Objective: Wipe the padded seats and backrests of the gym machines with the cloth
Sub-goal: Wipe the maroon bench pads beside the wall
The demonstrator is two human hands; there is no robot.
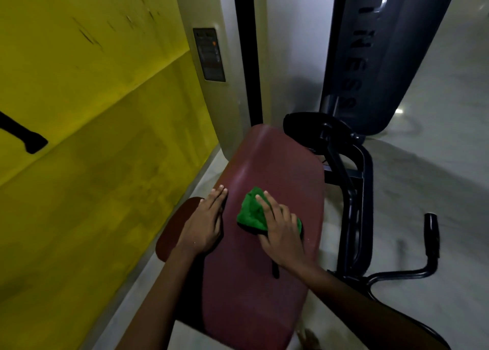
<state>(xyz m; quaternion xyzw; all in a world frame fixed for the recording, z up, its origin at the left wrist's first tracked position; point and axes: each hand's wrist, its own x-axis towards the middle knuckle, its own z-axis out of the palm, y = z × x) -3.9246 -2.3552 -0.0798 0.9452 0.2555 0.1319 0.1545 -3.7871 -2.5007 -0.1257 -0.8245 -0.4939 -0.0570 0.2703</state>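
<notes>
Head view: a yellow wall point(92, 138) runs close along the left of one maroon padded seat point(264, 283), and a black machine frame point(354, 217) with a handle point(431, 233) stands on its right. Your right hand point(280, 233) lies on one green cloth point(254, 212) near the pad's middle, fingers spread flat over it. Your left hand point(206, 225) rests flat and relaxed at the pad's left edge, just beside the cloth, holding nothing.
</notes>
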